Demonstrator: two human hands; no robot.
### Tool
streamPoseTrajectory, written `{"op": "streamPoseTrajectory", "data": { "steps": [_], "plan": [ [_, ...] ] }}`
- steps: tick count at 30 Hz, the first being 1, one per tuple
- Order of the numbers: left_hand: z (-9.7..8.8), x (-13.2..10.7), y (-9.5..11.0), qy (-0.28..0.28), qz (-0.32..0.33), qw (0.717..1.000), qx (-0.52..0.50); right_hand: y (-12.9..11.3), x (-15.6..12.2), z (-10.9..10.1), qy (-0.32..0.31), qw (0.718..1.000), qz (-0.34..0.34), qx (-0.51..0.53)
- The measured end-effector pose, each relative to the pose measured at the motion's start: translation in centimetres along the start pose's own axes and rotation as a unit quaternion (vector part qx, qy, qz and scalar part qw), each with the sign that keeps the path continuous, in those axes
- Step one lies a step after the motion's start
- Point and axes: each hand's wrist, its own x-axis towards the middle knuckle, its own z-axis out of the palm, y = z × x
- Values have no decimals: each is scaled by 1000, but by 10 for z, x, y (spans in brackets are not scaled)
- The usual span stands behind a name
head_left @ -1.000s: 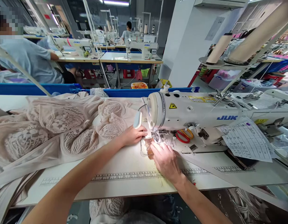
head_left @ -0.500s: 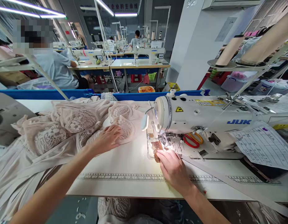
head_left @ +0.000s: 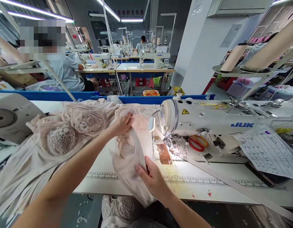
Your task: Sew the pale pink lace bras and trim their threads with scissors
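Observation:
A beige lace bra (head_left: 127, 152) hangs stretched between my two hands in front of the sewing machine (head_left: 198, 115). My left hand (head_left: 124, 124) is closed on its upper end, near the lace cup. Lower down, my right hand (head_left: 152, 175) grips the plain fabric edge, thumb on top and fingers behind. The lower end droops over the table's front edge. Right of the bra, a brown taped patch (head_left: 164, 153) lies lit beside the needle area. A pale elastic strip (head_left: 222, 180) runs from there to the lower right.
More beige lace bras (head_left: 63, 139) are heaped on the left. Red-and-orange-handled scissors (head_left: 196, 143) rest on the machine bed. A written paper sheet (head_left: 270, 152) covers part of a dark phone-like object (head_left: 260, 174). Thread cones (head_left: 234, 58) stand behind. Co-workers sit farther back.
My left hand has lifted the bra off the table, moving up and right. My right hand has left the brown patch, moved left and down, and taken hold of the bra's edge.

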Motion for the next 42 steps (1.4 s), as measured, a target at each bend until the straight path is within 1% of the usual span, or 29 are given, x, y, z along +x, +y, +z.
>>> {"op": "streamPoseTrajectory", "data": {
  "steps": [2,3,4,5,6,8,9,11,13,14,15,16,20,22,24,26,27,29,30,32,33,34,35,38,39,40,41,42],
  "plan": [
    [-2,10,-22,-26,-65,998,5,2,-3,-15,8,1000,27,8],
    [-2,12,-29,-38,-93,995,11,5,-6,-25,3,999,51,10],
    [0,14,-32,-44,-115,992,18,8,-8,-37,-2,997,78,10],
    [3,14,-31,-47,-129,990,26,11,-10,-48,-4,994,105,7],
    [7,14,-24,-46,-133,990,32,14,-11,-58,-4,992,127,1],
    [18,16,2,-39,-102,994,33,17,-12,-74,16,990,139,-29],
    [25,18,18,-38,-72,996,24,18,-12,-79,33,989,127,-63],
    [42,26,52,-46,12,999,-12,17,-12,-84,63,982,78,-161],
    [60,38,77,-46,115,990,-72,16,-14,-82,74,964,26,-256],
    [68,45,85,-46,156,982,-100,16,-16,-79,75,953,3,-293],
    [77,51,90,-46,185,974,-123,17,-18,-75,76,943,-16,-325],
    [84,58,93,-49,199,969,-138,18,-19,-71,79,931,-30,-354],
    [107,76,96,-52,178,973,-136,27,-18,-47,106,876,-56,-468],
    [113,81,99,-41,161,978,-128,29,-13,-35,121,848,-74,-510],
    [114,81,104,-26,146,981,-122,29,-9,-25,123,830,-99,-535],
    [107,73,105,-11,137,983,-121,27,-7,-20,114,821,-114,-547],
    [101,65,103,-4,134,983,-121,27,-7,-19,109,821,-117,-549],
    [84,42,95,-9,147,979,-141,26,-7,-18,104,821,-117,-549],
    [74,27,89,-23,165,973,-160,26,-8,-18,103,819,-117,-553],
    [55,-4,76,-86,229,942,-228,26,-8,-17,105,806,-124,-568],
    [47,-18,69,-110,249,931,-244,26,-7,-18,103,800,-128,-577],
    [41,-30,64,-130,261,923,-251,26,-6,-20,96,797,-129,-582],
    [37,-40,59,-139,262,922,-248,25,-4,-23,83,801,-127,-580],
    [37,-54,55,-144,240,929,-243,21,3,-44,42,835,-95,-541],
    [40,-55,58,-145,230,930,-248,19,5,-54,40,844,-85,-528],
    [44,-54,62,-145,216,932,-252,17,7,-63,50,848,-83,-520],
    [48,-53,67,-141,196,937,-252,15,7,-72,76,843,-91,-525],
    [53,-51,74,-132,169,946,-244,13,6,-78,115,827,-102,-541]
  ]
}}
